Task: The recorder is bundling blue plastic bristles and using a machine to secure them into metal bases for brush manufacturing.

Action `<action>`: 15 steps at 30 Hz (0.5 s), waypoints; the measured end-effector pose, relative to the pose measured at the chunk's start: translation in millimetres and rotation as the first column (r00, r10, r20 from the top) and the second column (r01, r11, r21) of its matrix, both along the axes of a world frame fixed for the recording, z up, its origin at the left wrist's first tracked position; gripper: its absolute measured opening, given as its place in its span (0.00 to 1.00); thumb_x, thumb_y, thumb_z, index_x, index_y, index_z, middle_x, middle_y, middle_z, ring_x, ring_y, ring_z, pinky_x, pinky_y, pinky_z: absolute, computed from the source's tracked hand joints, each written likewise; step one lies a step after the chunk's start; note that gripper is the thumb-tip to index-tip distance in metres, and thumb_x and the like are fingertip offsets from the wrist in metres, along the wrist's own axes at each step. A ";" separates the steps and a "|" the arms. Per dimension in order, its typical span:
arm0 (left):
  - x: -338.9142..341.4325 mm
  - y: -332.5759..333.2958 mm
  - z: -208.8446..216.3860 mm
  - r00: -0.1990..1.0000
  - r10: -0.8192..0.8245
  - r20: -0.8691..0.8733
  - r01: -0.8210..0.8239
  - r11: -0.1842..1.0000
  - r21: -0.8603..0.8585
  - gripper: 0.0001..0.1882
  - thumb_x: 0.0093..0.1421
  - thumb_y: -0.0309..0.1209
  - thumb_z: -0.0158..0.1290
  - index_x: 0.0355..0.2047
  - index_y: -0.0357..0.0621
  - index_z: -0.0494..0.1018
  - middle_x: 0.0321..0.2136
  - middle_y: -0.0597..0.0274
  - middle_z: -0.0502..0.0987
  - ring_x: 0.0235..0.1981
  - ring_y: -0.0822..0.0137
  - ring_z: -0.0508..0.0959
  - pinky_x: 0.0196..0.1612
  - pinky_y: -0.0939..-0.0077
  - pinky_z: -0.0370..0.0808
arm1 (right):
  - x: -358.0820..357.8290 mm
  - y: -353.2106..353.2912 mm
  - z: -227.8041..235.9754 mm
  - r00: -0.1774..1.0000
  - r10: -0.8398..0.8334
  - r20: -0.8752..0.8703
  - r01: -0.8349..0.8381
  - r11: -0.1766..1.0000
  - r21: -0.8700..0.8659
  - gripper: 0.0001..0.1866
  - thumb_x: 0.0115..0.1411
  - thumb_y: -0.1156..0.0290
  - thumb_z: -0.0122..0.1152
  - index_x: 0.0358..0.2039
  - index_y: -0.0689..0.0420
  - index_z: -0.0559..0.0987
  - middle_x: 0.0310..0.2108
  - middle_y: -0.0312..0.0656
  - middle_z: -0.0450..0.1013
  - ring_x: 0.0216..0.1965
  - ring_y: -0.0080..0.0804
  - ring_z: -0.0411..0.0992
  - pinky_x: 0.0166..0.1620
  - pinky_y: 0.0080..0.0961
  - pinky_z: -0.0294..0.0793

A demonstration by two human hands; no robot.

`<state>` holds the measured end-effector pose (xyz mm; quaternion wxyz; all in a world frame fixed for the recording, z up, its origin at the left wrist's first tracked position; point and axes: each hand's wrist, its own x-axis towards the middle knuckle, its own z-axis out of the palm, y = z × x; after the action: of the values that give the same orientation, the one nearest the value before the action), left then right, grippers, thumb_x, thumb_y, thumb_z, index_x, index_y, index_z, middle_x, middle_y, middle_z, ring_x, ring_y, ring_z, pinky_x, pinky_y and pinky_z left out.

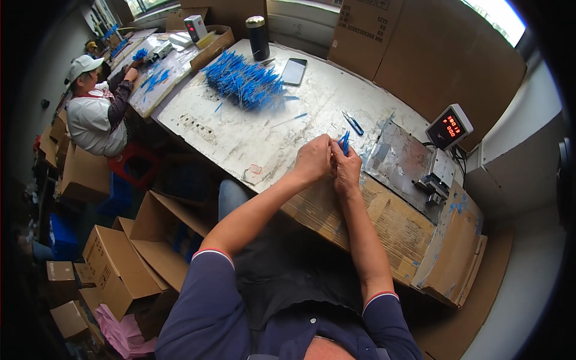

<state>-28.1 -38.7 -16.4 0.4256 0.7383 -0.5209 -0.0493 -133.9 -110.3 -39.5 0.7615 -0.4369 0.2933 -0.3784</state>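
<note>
Our two hands meet just above the worktable (270, 141), near its front edge and right of its middle. Our right hand (347, 168) pinches a few thin blue pieces (345, 143) between thumb and fingers, their tips poking up above it. Our left hand (313, 159) touches it from the side, fingers curled inward; its fingertips are hidden, so we cannot tell whether they grip the pieces too. Under our right forearm, along the worktable's front edge, we see a worn brown board (390, 225). Left of the worktable, low down, we have an open carton (123, 270) with a pink sheet (123, 333) beside it. On the worktable's right part lies a metal plate (405, 162), with a small clamp-like block (433, 187) at its right end; just past our hands rest small snips (354, 124). A box with a lit red display (450, 127) stands at the worktable's far right. Toward its far left we see a large heap of blue pieces (243, 78), then a phone (294, 71) and a dark flask (258, 39). Tall cardboard (420, 60) lines the worktable's back edge. Beyond its left end, a co-worker (96, 123) in a white cap sits at another table (180, 67).
</note>
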 end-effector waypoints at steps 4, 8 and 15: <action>26.4 1.7 -2.7 0.997 0.068 0.048 -0.067 0.998 -0.020 0.08 0.63 0.33 0.57 0.38 0.43 0.77 0.36 0.51 0.79 0.39 0.47 0.79 0.44 0.55 0.75 | 5.5 -16.4 3.2 0.979 -0.201 -0.038 0.200 0.979 -0.028 0.10 0.69 0.66 0.62 0.40 0.59 0.81 0.25 0.31 0.74 0.21 0.17 0.68 0.22 0.16 0.62; 99.2 7.1 -18.4 0.894 0.343 0.290 -0.307 0.938 -0.162 0.07 0.59 0.31 0.60 0.37 0.43 0.78 0.38 0.56 0.78 0.44 0.51 0.76 0.47 0.59 0.73 | 30.6 -32.4 10.8 0.969 -0.241 0.047 0.245 0.965 -0.098 0.10 0.72 0.66 0.57 0.40 0.61 0.79 0.27 0.36 0.76 0.24 0.25 0.74 0.29 0.22 0.74; 143.6 2.0 -44.9 0.804 0.249 0.540 -0.348 0.933 0.087 0.07 0.59 0.29 0.60 0.36 0.47 0.74 0.37 0.58 0.76 0.46 0.54 0.73 0.48 0.59 0.69 | 86.6 -26.0 5.1 0.993 -0.094 0.075 0.097 0.995 -0.037 0.11 0.72 0.65 0.56 0.41 0.62 0.77 0.27 0.37 0.75 0.19 0.19 0.68 0.19 0.19 0.66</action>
<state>115.5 -36.7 -61.2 0.2017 0.8324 -0.4864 0.1728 -47.3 -136.3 -34.3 0.7438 -0.4235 0.2783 -0.4358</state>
